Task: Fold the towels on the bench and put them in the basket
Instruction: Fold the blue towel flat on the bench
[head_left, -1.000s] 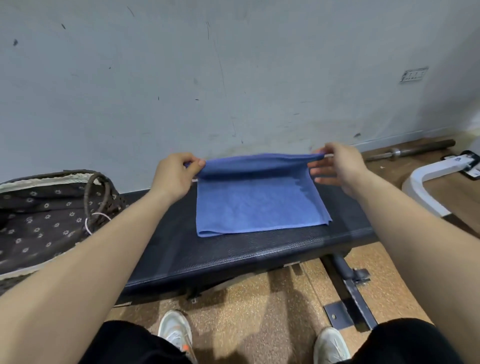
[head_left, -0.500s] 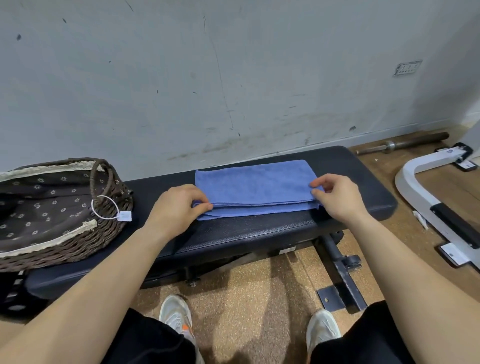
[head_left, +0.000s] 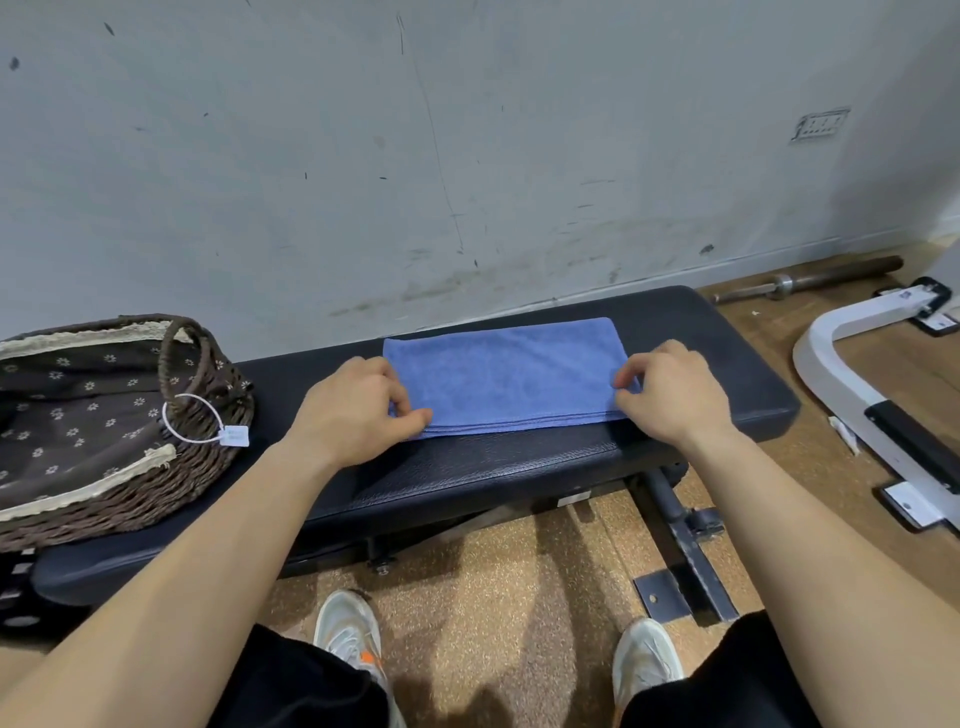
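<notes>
A: A scuffed grey wall (head_left: 467, 130) backs a black bench (head_left: 519, 467) on a speckled floor (head_left: 493, 613). What lies on the bench?

B: One blue towel (head_left: 509, 374), flat on the middle of the pad, folded into a wide strip. Layered edges show along its near side.

A: And the hands?

B: The left hand (head_left: 353, 410) pinches the towel's near left corner, thumb on top and fingers curled. The right hand (head_left: 670, 395) sits at the right edge with thumb and curled fingers set on the cloth. It looks like a pinch too, though the underside is hidden.

A: Which step is this?

B: Folding, probably partway through. The strip looks long for the basket, so one more fold, end to end, seems due.

A: What does that call for?

B: Lifting one short end with all its layers together, laying it over the other end, then smoothing it. After that, a carry to the basket (head_left: 130, 483), which sits on the bench's left end, well apart from the towel, with a tag (head_left: 235, 435) hanging from its handle (head_left: 176, 358).

A: Anything else?

B: A barbell (head_left: 831, 275) lies by the wall, and a white frame (head_left: 852, 374) stands at the right.
</notes>
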